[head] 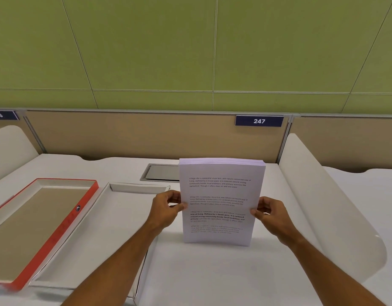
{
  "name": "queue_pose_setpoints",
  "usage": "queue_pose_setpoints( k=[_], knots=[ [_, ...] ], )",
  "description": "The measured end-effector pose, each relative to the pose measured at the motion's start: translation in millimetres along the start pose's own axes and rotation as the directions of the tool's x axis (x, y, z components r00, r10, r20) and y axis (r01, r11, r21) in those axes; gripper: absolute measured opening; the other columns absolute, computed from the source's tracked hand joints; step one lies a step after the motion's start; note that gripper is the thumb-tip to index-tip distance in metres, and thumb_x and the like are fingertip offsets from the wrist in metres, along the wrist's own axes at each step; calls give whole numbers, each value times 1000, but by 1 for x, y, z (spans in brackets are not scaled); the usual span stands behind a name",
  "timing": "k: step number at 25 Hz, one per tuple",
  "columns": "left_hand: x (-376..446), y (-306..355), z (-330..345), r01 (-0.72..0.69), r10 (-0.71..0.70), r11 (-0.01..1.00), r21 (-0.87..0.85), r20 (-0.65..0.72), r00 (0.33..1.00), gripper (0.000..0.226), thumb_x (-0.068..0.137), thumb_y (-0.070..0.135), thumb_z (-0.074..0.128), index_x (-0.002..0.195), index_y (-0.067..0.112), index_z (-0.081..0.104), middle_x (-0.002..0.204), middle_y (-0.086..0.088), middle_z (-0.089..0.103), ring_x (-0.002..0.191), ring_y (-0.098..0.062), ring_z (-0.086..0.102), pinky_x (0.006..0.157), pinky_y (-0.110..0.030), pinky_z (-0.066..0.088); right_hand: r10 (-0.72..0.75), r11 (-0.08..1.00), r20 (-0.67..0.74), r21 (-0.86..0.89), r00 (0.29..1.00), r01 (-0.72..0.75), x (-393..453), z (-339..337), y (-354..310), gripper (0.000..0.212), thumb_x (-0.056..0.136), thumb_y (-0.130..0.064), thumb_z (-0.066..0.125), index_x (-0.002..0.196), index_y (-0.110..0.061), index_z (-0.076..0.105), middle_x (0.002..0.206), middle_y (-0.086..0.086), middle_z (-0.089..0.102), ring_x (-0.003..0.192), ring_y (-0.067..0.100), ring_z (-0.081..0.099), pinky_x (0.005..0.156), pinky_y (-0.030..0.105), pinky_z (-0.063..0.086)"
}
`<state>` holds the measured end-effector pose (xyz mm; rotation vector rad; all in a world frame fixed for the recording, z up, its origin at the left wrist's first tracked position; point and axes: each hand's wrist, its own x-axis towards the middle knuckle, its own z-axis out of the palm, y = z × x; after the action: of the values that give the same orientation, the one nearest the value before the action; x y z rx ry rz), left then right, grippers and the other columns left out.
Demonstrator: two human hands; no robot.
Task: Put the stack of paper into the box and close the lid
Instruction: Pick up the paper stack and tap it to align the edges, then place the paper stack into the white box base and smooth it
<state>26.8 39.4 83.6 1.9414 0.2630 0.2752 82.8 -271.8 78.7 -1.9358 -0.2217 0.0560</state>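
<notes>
**Paper stack held upright on desk, box and lid open to the left**

While it stands on its lower edge on the white desk (212,272), the stack of paper (219,202) is gripped at mid-height by both hands, one on each side edge. The printed face is turned toward the camera, and the sheets at the top fan slightly.

- Left hand (166,208): pinches the stack's left edge, thumb on the printed face, fingers curled behind.
- Right hand (270,212): pinches the stack's right edge the same way, thumb in front, fingers behind.
- Box (91,235): a shallow white tray lying open on the desk, just left of the stack. Its near right corner passes under the left forearm, and its far wall sits behind the left hand. Nothing lies inside it.
- Lid (36,226): red-sided, upturned so its brown inside shows, left of the box and close against the box's left wall; whether they touch cannot be told.
- Grey hatch (162,172): set flush into the desk behind the box, partly hidden by the stack.
- Curved white dividers: one (327,206) stands at the right, near the right hand; another (9,146) at far left.
- Tan partition (146,135): runs along the back of the desk, bearing a blue tag "247" (259,121); a green wall (168,51) rises above.
</notes>
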Motion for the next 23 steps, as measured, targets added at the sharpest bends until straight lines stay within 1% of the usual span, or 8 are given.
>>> queue_pose_setpoints(
  k=[2, 3, 5, 7, 11, 16, 21, 23],
  knots=[
    [0, 2, -4, 12, -13, 999, -43, -12, 1000, 21, 79, 18, 79, 97, 11, 71, 92, 2, 75, 83, -13, 70, 68, -14, 53, -15, 1000, 11, 13, 1000, 15, 2, -2, -5, 9, 88, -8, 69, 97, -8, 71, 95, 6, 76, 91, 25, 71, 77, 30, 58],
    [0, 4, -7, 17, -18, 997, -75, -17, 1000, 21, 78, 16, 80, 96, 10, 71, 92, 0, 76, 84, -15, 71, 68, -15, 54, -19, 999, 26, 33, 999, 18, 3, -4, -9, 9, 88, -8, 68, 97, -7, 71, 96, 7, 76, 91, 26, 72, 79, 32, 59],
    [-1, 10, -16, 31, -35, 986, -162, -19, 999, 18, 78, 10, 79, 95, 9, 73, 94, -5, 77, 87, -20, 72, 76, -26, 59, -21, 995, 69, 96, 997, 15, 5, -7, -19, 9, 90, -6, 66, 97, -4, 71, 96, 11, 76, 90, 27, 73, 80, 34, 60],
    [-2, 17, -27, 42, -47, 967, -252, -15, 999, 14, 79, 5, 77, 92, 11, 73, 94, -6, 78, 90, -23, 73, 82, -32, 60, -27, 985, 105, 170, 994, 9, 8, -4, -31, 11, 91, -3, 64, 100, -1, 70, 96, 13, 76, 88, 26, 73, 74, 30, 59],
    [-6, 24, -56, 53, -75, 931, -360, -48, 996, 18, 83, 1, 72, 100, 4, 72, 94, -8, 77, 85, -21, 75, 69, -27, 62, -26, 968, 141, 253, 990, -11, 17, 17, -56, 12, 91, -2, 63, 99, 0, 70, 91, 14, 74, 84, 26, 73, 70, 34, 61],
    [-2, 3, -113, 114, -149, 927, -359, -72, 986, 14, 83, 4, 72, 97, 4, 72, 90, -5, 78, 78, -18, 76, 60, -23, 60, 22, 951, 187, 300, 982, -79, 24, 75, -81, 10, 90, -2, 64, 86, -5, 73, 69, -2, 75, 68, 14, 73, 56, 24, 56],
    [19, -47, -183, 248, -263, 913, -323, -2, 965, 19, 84, 8, 73, 100, -2, 71, 96, -13, 77, 80, -22, 76, 65, -27, 61, 165, 953, 203, 221, 965, -209, 30, 165, -96, 16, 90, -10, 65, 77, -4, 72, 79, 5, 78, 68, 16, 75, 53, 22, 55],
    [28, -71, -207, 309, -312, 903, -298, 38, 949, 14, 83, 8, 73, 93, -2, 71, 95, -16, 78, 79, -24, 76, 64, -28, 60, 250, 945, 176, 171, 952, -279, 29, 204, -99, 20, 90, -12, 66, 74, -2, 68, 79, 8, 77, 65, 17, 74, 52, 22, 54]
  ],
)
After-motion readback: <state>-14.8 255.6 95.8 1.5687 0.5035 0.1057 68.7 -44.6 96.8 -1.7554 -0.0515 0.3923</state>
